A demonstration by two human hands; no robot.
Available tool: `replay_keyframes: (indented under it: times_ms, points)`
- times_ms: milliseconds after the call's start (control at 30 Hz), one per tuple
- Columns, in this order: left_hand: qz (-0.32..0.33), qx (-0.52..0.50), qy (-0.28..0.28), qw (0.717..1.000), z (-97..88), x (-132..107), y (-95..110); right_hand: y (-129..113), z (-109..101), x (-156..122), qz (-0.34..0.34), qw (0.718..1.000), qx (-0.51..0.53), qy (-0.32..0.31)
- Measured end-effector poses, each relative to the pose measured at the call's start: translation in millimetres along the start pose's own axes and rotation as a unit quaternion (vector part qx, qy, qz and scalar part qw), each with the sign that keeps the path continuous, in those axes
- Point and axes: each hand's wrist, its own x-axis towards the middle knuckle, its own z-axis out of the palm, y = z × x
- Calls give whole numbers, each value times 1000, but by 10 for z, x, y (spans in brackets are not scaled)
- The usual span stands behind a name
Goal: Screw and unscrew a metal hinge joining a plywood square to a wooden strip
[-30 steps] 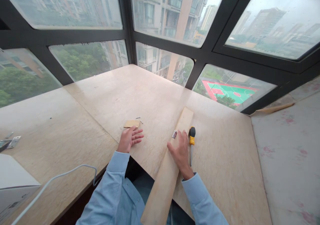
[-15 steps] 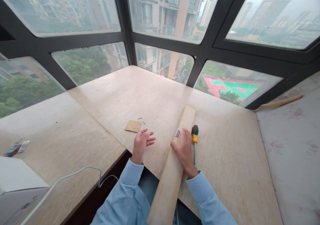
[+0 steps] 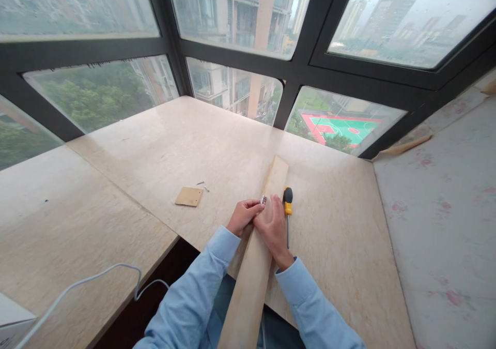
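Note:
A long pale wooden board (image 3: 251,282) lies lengthwise across the marble sill toward me. A small metal hinge (image 3: 263,200) sits on its left edge. My left hand (image 3: 242,216) has its fingers curled and pinched at the hinge. My right hand (image 3: 274,228) rests flat on the board just right of the hinge, fingers stretched forward. A yellow-and-black screwdriver (image 3: 287,207) lies on the sill beside my right hand, untouched.
A small square wood piece (image 3: 188,196) with a couple of tiny screws (image 3: 203,185) lies left of the board. A white cable (image 3: 96,282) loops over the near left edge. Dark-framed windows ring the sill; a floral mat (image 3: 445,199) covers the right.
My left hand moved right from beside the small wood piece to the hinge and closed on it. My right hand stayed on the board. The view shifted left.

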Motion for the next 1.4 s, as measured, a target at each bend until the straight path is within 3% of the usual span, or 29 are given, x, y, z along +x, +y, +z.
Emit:
replay_keyframes:
  times_ms: [233, 533, 667, 867, 1033, 1167, 1267, 1400]
  points:
    - [50, 13, 75, 996, -10, -124, -49, -40, 12, -9, 11, 1000, 3, 8]
    - [8, 13, 109, 994, -10, -127, -35, -25, 14, -14, -1, 1000, -16, -13]
    - [-12, 15, 97, 995, -33, -110, -25, 0, 21, -7, -15, 1000, -22, -15]
    - [-76, 22, 26, 997, -118, -62, 45, 68, 7, 11, -45, 998, -15, -30]
    - [-70, 0, 10, 997, -121, -82, 50, 70, -186, 122, -31, 997, 55, -42]
    - [-59, -3, 12, 998, -108, -106, 34, 169, -462, 337, -22, 997, 61, 50]
    - [-63, -3, 19, 998, -113, -109, 33, 379, -637, 487, 23, 994, -40, 103]
    - [-75, 1, 15, 997, -125, -110, 46, 584, -747, 560, 119, 989, -89, -6]
